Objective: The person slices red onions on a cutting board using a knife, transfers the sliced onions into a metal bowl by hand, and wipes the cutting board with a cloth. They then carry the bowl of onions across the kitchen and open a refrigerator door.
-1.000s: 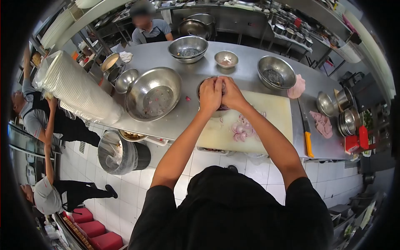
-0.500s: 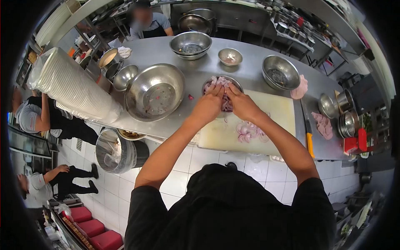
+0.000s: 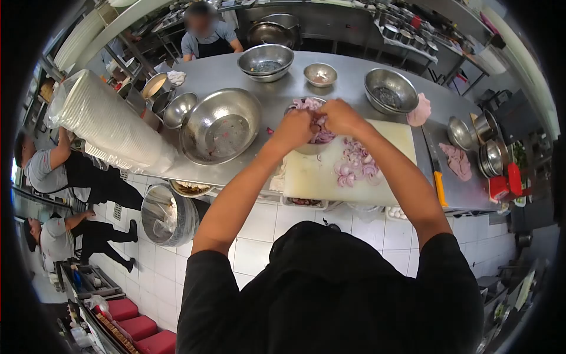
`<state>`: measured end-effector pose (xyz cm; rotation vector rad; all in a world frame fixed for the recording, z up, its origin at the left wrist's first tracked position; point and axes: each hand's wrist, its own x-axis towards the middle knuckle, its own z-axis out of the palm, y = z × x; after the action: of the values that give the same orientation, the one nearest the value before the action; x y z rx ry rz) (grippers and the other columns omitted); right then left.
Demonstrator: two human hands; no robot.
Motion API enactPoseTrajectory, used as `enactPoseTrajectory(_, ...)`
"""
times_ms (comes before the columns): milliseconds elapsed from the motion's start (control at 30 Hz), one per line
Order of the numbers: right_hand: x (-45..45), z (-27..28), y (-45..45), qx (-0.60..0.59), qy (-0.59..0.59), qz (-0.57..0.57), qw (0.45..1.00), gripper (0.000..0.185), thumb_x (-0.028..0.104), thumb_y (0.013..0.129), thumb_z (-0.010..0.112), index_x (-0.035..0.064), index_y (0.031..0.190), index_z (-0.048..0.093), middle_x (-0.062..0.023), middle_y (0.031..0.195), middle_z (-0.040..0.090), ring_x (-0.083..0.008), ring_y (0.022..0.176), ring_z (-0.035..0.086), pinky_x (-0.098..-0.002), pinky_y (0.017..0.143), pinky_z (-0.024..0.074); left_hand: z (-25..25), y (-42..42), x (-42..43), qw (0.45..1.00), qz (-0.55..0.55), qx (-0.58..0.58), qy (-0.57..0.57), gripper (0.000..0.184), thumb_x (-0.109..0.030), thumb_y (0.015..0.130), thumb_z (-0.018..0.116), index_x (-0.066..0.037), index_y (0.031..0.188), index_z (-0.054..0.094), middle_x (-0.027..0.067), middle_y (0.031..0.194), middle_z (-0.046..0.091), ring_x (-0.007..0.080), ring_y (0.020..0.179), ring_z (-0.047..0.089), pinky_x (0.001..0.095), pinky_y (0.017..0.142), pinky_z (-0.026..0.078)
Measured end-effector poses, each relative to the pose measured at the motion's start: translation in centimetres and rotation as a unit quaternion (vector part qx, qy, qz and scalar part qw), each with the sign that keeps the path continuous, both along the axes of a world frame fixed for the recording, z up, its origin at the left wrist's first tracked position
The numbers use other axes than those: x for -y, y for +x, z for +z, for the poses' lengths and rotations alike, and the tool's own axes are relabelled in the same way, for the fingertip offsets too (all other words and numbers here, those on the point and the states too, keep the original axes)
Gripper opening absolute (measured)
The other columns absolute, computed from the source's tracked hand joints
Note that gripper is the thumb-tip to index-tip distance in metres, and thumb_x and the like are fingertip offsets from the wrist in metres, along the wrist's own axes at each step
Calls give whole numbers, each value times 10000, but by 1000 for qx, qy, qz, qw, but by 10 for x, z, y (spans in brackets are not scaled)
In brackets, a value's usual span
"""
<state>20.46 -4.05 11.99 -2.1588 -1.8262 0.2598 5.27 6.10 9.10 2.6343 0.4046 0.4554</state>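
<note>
My left hand (image 3: 298, 128) and my right hand (image 3: 342, 117) are side by side over a metal bowl (image 3: 312, 149) of sliced red onion (image 3: 305, 104). Both hands are curled, with fingers bent in among the onion slices. The fingertips are partly hidden. The bowl stands at the back left edge of a pale cutting board (image 3: 300, 180). More onion slices (image 3: 358, 168) lie loose on the board, beside my right forearm. A knife with a yellow handle (image 3: 440, 189) lies to the right of the board.
A large metal bowl (image 3: 247, 133) stands left of my hands. Farther back are stacked bowls (image 3: 277, 75), a small bowl (image 3: 320, 84) and another bowl (image 3: 383, 105). Pink cloths (image 3: 420, 111) lie on the right. A tall container stack (image 3: 112, 124) leans at left. A co-worker (image 3: 206, 41) stands across the table.
My fingers, stretched out over the onion before, are now curled into it. My right hand has risen slightly. More of the loose onion on the board shows, and the view has shifted a little.
</note>
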Motion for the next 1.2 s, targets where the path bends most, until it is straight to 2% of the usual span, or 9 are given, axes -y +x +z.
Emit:
enactPoseTrajectory(233,-6,5,5,-59,227,-71,970,151,32,745,643,-2,864,727,-211,837,712,-385,809,701,-433,765,557,8,14,2,976,94,192,-36,164,-110,837,688,-2,954,727,205,866,704,328,811,704,417,744,546)
enactPoseTrajectory(433,10,14,-7,-233,286,-126,921,124,82,800,653,17,861,739,-193,848,719,-385,831,688,-453,816,546,19,49,-5,830,201,305,-421,110,-80,879,669,9,906,726,105,825,724,149,708,675,326,664,537)
enactPoseTrajectory(467,13,12,-4,-189,277,-114,935,123,82,798,653,21,857,743,-191,851,719,-384,834,687,-452,818,546,20,49,-11,800,185,320,-472,140,-104,821,704,4,905,734,154,766,717,248,642,689,341,657,539)
enactPoseTrajectory(600,28,-4,7,-64,224,-52,971,125,62,780,647,35,838,754,-185,861,718,-381,851,682,-441,826,549,39,3,-4,990,63,93,-81,177,-72,749,717,-65,913,781,145,858,718,294,789,703,380,745,553)
enactPoseTrajectory(700,29,-28,9,-29,161,5,986,146,34,748,651,30,855,751,-191,894,710,-386,847,676,-450,794,545,13,-13,8,998,2,64,3,189,-51,731,713,-58,908,777,166,909,713,338,841,694,413,794,557)
enactPoseTrajectory(933,15,-31,11,-20,40,38,998,192,-1,731,634,17,884,748,-203,930,701,-376,870,677,-447,822,541,-9,-8,14,997,66,-5,29,194,-54,750,714,-42,937,764,187,987,702,379,889,676,446,851,539)
enactPoseTrajectory(1033,41,-11,22,-64,180,14,982,178,10,710,635,29,845,750,-209,888,696,-397,880,667,-474,834,534,18,-11,33,991,73,101,53,189,-73,778,739,-27,961,753,161,1016,714,365,886,687,409,850,545)
enactPoseTrajectory(1067,54,-6,33,-93,209,18,973,185,19,755,626,35,892,749,-196,920,699,-394,901,655,-480,858,516,21,-13,34,982,56,157,85,143,-72,807,740,-17,940,747,151,989,709,345,805,682,400,757,555)
enactPoseTrajectory(1200,146,-51,71,-62,231,-117,964,200,64,879,596,5,1031,712,-190,1006,694,-383,929,650,-475,861,511,45,-37,77,969,157,191,-9,147,-50,818,748,2,954,724,137,902,668,246,709,643,345,633,536)
